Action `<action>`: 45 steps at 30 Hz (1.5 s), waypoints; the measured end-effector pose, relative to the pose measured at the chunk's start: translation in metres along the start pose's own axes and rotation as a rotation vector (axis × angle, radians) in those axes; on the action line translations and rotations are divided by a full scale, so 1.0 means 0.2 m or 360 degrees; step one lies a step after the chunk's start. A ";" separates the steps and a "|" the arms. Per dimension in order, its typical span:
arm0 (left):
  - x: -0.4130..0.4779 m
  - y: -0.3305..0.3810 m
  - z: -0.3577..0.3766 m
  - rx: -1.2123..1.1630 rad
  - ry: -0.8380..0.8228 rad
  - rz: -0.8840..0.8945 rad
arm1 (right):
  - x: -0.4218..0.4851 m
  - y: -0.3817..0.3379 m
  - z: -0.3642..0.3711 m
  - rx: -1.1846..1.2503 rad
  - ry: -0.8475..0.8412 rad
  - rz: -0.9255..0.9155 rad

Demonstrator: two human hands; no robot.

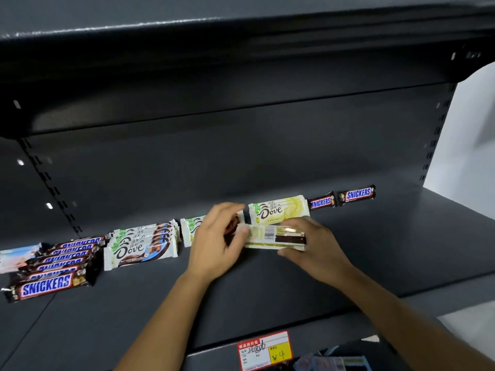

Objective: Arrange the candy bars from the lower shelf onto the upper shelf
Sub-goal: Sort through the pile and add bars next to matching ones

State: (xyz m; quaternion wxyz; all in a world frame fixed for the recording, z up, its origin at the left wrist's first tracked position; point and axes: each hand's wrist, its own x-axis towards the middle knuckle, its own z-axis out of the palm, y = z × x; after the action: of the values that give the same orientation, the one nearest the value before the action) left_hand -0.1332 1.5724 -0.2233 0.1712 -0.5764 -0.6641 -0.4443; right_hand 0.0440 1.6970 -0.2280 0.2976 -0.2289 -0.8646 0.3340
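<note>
head view: only one camera, so everything below comes from it.
upper shelf (267, 285): already stocked in a row along the back.
done so far: Snickers stack (51, 274) at far left, dark Dove stack (142, 245) next to it, yellow Dove stack (278, 211) right of centre, then two single Snickers (321, 202) and (357, 194).
held Dove stack (276, 238): barcode side up, low over the shelf, just in front of the yellow Dove stack (looks like its placement is in progress).
right hand (313, 245): clamped round the right end of the held Dove stack, thumb on the near side.
left hand (217, 236): thumb against the stack's left end; pinching or just steadying, can't tell (motion blur).
progress: judged well along, most of the row is filled.
left to do: seat this stack, then fetch whatever remains below.
lower shelf (329, 362): only a cut-off sliver with a few wrappers, count unreadable.
hidden: another Dove stack (191, 226) mostly behind the left hand; pale bar (16, 257) clipped at the frame edge.
</note>
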 end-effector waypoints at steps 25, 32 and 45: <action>0.16 0.10 0.14 -0.0751 0.0009 -0.0859 | 0.30 0.12 -0.20 0.0263 -0.0166 -0.0173; 0.17 0.06 0.23 -0.0238 -0.0132 -0.0662 | 0.35 0.26 -0.20 -0.0124 0.0071 -0.0427; 0.21 0.06 0.41 0.0725 -0.0582 -0.0505 | 0.39 0.40 -0.11 -0.0622 0.0074 -0.0201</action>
State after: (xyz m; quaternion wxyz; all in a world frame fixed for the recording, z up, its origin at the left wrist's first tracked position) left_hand -0.1102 1.6621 -0.2321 0.1024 -0.4828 -0.8477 -0.1946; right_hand 0.0186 1.8064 -0.2442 0.2879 -0.2353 -0.9184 0.1352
